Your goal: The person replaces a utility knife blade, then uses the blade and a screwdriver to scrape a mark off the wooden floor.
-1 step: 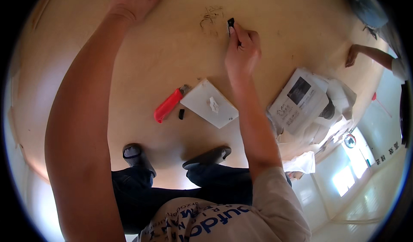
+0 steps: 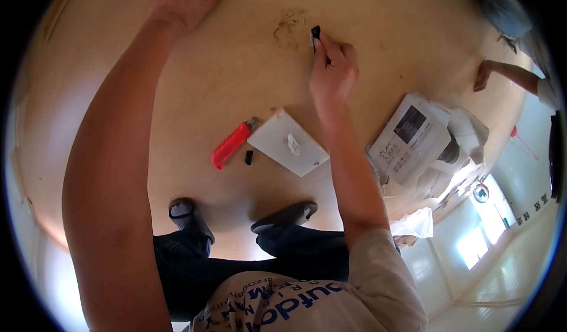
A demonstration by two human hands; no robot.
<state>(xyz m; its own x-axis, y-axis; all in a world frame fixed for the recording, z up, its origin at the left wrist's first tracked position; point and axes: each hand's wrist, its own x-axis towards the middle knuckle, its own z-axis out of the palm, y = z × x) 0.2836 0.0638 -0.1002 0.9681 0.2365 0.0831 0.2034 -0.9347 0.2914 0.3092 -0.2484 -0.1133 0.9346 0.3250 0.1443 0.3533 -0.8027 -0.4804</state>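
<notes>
My right hand point(image 2: 335, 72) is closed in a pinch around a small black-tipped scraper blade point(image 2: 315, 33), held against the broad tan surface point(image 2: 236, 78). Just left of the blade is a patch of dark scratchy smears point(image 2: 288, 23). My left hand point(image 2: 188, 2) rests at the top edge, farther left, its fingers mostly cut off by the picture's rim. Between my forearms lie a red utility knife point(image 2: 231, 145), a small black piece point(image 2: 249, 157) and a white rectangular block point(image 2: 283, 136) with a torn white scrap point(image 2: 293, 144) on it.
Crumpled printed packaging point(image 2: 404, 137) lies right of my right forearm. Another person's hand point(image 2: 483, 77) touches the surface at the far right. My grey slippers point(image 2: 283, 215) show near the lower edge. A red-handled tool point(image 2: 514, 132) is at the right rim.
The blade in my right hand has shifted very slightly left and down. The dark smears beside it look a little fainter. My left hand has stayed in place.
</notes>
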